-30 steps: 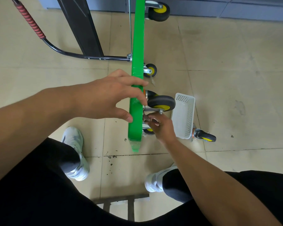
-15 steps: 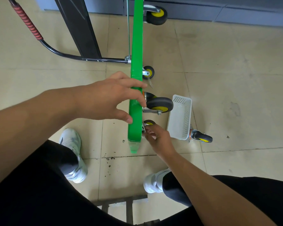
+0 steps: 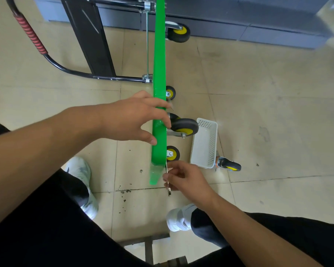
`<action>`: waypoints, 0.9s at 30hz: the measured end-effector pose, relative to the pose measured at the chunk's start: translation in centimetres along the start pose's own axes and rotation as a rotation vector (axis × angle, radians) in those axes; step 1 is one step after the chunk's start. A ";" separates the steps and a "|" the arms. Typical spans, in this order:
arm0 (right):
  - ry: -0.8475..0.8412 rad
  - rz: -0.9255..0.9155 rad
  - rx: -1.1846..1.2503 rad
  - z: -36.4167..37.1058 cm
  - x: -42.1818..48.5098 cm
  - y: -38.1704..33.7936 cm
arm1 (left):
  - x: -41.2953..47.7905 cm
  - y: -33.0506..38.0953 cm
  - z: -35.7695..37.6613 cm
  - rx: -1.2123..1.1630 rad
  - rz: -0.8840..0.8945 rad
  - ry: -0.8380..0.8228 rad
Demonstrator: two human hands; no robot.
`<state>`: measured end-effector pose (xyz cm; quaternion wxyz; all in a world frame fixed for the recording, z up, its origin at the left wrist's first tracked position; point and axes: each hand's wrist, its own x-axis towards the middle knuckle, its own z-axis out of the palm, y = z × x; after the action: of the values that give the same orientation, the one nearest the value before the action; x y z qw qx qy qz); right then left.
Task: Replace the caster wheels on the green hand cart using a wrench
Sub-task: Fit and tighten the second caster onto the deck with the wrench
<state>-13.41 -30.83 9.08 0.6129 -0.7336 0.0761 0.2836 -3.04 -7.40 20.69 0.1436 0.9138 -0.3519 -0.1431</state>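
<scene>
The green hand cart deck [image 3: 159, 60] stands on edge on the tiled floor, wheels facing right. My left hand [image 3: 135, 118] grips the deck's upper edge, fingers over the top and thumb against the left face. A large black-and-yellow caster [image 3: 184, 128] sits just right of that hand, with smaller casters [image 3: 173, 153] below and above it. My right hand [image 3: 183, 180] pinches a thin metal wrench [image 3: 168, 186] beside the deck's near corner, below the lower small caster. A loose caster wheel [image 3: 228, 164] lies on the floor right of the basket.
A white plastic basket [image 3: 204, 143] sits on the floor right of the cart. The cart's black handle with a red grip [image 3: 30, 36] curves off to the left. A grey cabinet base [image 3: 239, 26] runs along the back. My white shoes [image 3: 81, 174] flank the cart's near end.
My right hand has drawn back from the caster mount toward me and now shows the wrench below the deck's near corner. My left hand keeps its grip on the deck.
</scene>
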 end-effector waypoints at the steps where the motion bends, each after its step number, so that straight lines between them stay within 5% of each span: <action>1: -0.004 0.035 0.035 0.1 -0.5 -0.9 | 0.0 0.0 0.0 0.000 0.002 0.001; 13: -0.105 0.317 0.396 -1.1 -1.3 -8.0 | 0.0 0.1 -0.2 -0.015 0.001 0.002; 27: -0.219 0.353 0.227 -1.9 -1.4 -5.3 | 0.0 0.1 -0.1 -0.010 0.009 0.010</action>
<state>-11.57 -31.69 14.50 0.6370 -0.6002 0.1677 0.4537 -3.05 -7.48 20.81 0.1506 0.9123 -0.3544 -0.1396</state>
